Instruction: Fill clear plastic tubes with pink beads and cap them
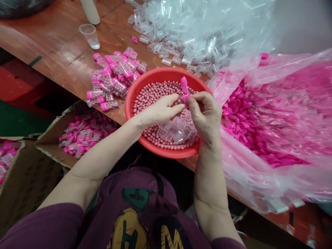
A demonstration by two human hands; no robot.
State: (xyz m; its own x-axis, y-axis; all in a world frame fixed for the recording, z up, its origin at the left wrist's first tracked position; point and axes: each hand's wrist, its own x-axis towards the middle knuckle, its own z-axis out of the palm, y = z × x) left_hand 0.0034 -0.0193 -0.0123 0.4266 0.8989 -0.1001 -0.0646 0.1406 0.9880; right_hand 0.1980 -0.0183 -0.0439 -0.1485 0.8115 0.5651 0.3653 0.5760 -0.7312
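Over a red basin (128, 107) of pink bead-like balls (153, 95), my two hands meet. My left hand (164, 108) is closed around a small clear container (178, 101), mostly hidden by the fingers. At its end sits a bright pink flip cap (184, 86), its lid standing up. The thumb and fingers of my right hand (206, 112) pinch this cap from the right side. Whether the cap is fully seated I cannot tell. Several clear empty containers (178, 129) lie on the balls below my hands.
Filled, pink-capped containers (114, 77) are piled left of the basin, with more in a cardboard box (49, 147) below. Loose clear containers (186, 48) spread at the back. A plastic bag (259, 180) of pink caps (241, 114) lies right. A plastic cup (89, 34) stands back left.
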